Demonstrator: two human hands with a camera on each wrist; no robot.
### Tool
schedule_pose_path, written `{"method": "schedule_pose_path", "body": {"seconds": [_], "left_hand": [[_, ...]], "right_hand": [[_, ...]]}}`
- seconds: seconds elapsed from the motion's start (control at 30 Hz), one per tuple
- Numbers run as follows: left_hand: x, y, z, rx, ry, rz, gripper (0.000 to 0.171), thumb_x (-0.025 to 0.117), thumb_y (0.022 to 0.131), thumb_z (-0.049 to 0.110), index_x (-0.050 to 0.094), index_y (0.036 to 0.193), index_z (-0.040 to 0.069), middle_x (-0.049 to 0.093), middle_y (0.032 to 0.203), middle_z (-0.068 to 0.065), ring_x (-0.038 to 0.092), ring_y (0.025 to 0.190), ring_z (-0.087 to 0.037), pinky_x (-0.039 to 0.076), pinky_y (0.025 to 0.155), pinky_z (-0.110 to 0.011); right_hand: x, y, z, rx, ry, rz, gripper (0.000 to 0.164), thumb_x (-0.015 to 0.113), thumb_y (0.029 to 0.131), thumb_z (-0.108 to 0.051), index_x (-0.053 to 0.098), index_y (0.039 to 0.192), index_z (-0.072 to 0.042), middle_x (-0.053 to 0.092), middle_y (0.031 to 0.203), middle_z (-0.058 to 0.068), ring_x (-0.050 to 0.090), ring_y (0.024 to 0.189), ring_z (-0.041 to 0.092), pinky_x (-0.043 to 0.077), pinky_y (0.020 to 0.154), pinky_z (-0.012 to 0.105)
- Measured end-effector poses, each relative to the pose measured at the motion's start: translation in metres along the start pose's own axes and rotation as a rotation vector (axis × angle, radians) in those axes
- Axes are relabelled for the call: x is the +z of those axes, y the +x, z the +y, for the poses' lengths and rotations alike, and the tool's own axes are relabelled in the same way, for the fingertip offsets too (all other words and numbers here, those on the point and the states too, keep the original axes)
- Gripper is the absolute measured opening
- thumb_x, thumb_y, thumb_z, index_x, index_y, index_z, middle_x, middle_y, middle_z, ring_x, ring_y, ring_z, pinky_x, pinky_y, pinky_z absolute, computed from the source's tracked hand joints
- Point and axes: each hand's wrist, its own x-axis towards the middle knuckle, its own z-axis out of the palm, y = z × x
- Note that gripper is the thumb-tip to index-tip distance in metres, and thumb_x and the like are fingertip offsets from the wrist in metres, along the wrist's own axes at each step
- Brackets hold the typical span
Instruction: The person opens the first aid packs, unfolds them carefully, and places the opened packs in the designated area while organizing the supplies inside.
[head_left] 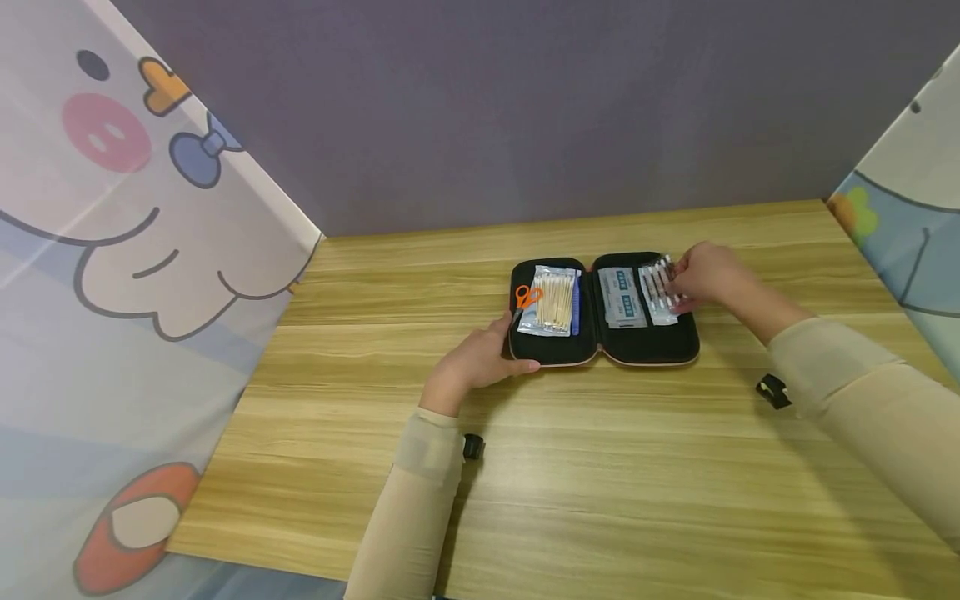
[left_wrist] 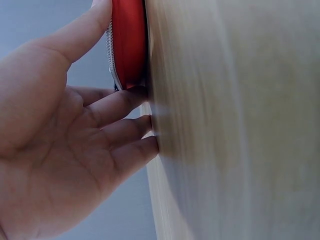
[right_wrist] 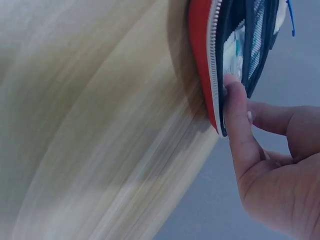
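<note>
An open zip case (head_left: pixel 649 350) with a black lining and red outer shell lies on the table. My left hand (head_left: pixel 480 357) holds its near left corner between thumb and fingers, other fingertips touching the tabletop. The right hand (head_left: pixel 705 275) pinches a clear packet of white-tipped sticks (head_left: pixel 657 292) at the case's right half; in the right wrist view its thumb (right_wrist: pixel 237 112) reaches inside the rim. Beside that packet sit white sachets with blue-green print (head_left: pixel 622 296). The left half holds a bag of cotton swabs (head_left: pixel 553 302), orange-handled scissors (head_left: pixel 522 296) and a blue strip (head_left: pixel 576 304).
The wood-grain table (head_left: pixel 360 333) extends around the case. A grey panel (head_left: pixel 525 108) stands behind it, with cartoon-printed sheets (head_left: pixel 150 250) at the sides. Both wrists carry black straps.
</note>
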Motion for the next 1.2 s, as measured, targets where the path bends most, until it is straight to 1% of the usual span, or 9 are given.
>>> {"method": "schedule_pose_path", "body": {"seconds": [0.3,0.5,0.67,0.8,0.83,0.93,1.07,1.13,1.2], "left_hand": [[0.0,0.0,0.001,0.003,-0.004,0.001,0.115,0.076,0.092,0.062,0.011,0.173,0.012,0.026,0.177,-0.012,0.032,0.163,-0.03,0.032,0.132,-0.047],[0.001,-0.001,0.002,-0.009,-0.004,-0.002,0.114,0.076,0.093,0.061,0.011,0.173,0.013,0.027,0.177,-0.012,0.033,0.162,-0.03,0.032,0.132,-0.048],[0.001,-0.001,0.002,-0.006,-0.004,0.0,0.114,0.076,0.093,0.062,0.011,0.173,0.013,0.026,0.177,-0.012,0.032,0.162,-0.03,0.032,0.132,-0.048],[0.001,0.0,0.002,-0.001,-0.006,0.004,0.114,0.076,0.093,0.062,0.011,0.173,0.013,0.026,0.177,-0.012,0.031,0.163,-0.029,0.031,0.132,-0.047],[0.001,0.0,0.002,-0.001,-0.006,0.004,0.114,0.076,0.093,0.062,0.011,0.173,0.013,0.025,0.177,-0.012,0.031,0.163,-0.029,0.031,0.132,-0.047],[0.001,0.0,0.002,-0.002,-0.001,0.005,0.114,0.076,0.093,0.062,0.01,0.173,0.013,0.025,0.177,-0.012,0.031,0.163,-0.03,0.031,0.132,-0.048],[0.0,-0.001,0.003,-0.002,-0.002,0.007,0.114,0.076,0.093,0.061,0.01,0.173,0.013,0.025,0.177,-0.012,0.031,0.163,-0.031,0.031,0.132,-0.048],[0.0,-0.002,0.004,0.001,-0.004,0.008,0.115,0.077,0.093,0.06,0.01,0.173,0.013,0.025,0.177,-0.012,0.032,0.162,-0.031,0.031,0.132,-0.048],[0.0,-0.002,0.005,0.001,-0.007,0.01,0.114,0.077,0.093,0.06,0.01,0.173,0.013,0.026,0.177,-0.012,0.033,0.162,-0.031,0.031,0.132,-0.048]], "right_hand": [[0.011,0.012,-0.006,0.024,0.097,-0.092,0.017,0.069,0.098,-0.007,0.064,0.093,0.008,0.065,0.072,0.006,0.072,0.055,0.008,0.065,0.06,0.03],[0.014,0.014,-0.009,0.044,0.151,-0.135,0.021,0.068,0.1,-0.008,0.064,0.104,0.012,0.066,0.073,0.006,0.073,0.058,0.009,0.065,0.062,0.031],[0.008,0.01,-0.011,0.021,0.067,-0.1,0.028,0.062,0.103,-0.013,0.071,0.093,0.011,0.066,0.071,0.006,0.072,0.057,0.011,0.065,0.06,0.031],[0.002,0.006,-0.009,0.006,-0.039,-0.047,0.024,0.06,0.093,-0.006,0.073,0.076,0.005,0.067,0.063,0.004,0.072,0.053,0.012,0.062,0.055,0.03],[0.002,0.005,-0.009,0.009,-0.039,-0.046,0.023,0.059,0.091,-0.004,0.073,0.075,0.005,0.068,0.063,0.005,0.072,0.053,0.012,0.062,0.055,0.031],[0.005,0.004,-0.007,0.01,-0.017,-0.068,0.023,0.059,0.094,-0.004,0.074,0.083,0.01,0.07,0.065,0.006,0.072,0.054,0.011,0.063,0.056,0.031],[0.01,0.006,-0.007,0.02,0.1,-0.126,0.029,0.057,0.102,-0.005,0.068,0.109,0.02,0.071,0.075,0.01,0.072,0.06,0.01,0.065,0.061,0.031],[0.011,0.006,-0.007,0.019,0.123,-0.135,0.029,0.055,0.104,-0.006,0.067,0.111,0.02,0.07,0.076,0.01,0.072,0.061,0.01,0.065,0.062,0.031],[0.011,0.007,-0.007,0.016,0.129,-0.126,0.026,0.054,0.101,-0.005,0.068,0.104,0.017,0.068,0.074,0.009,0.071,0.06,0.01,0.065,0.061,0.031]]}}
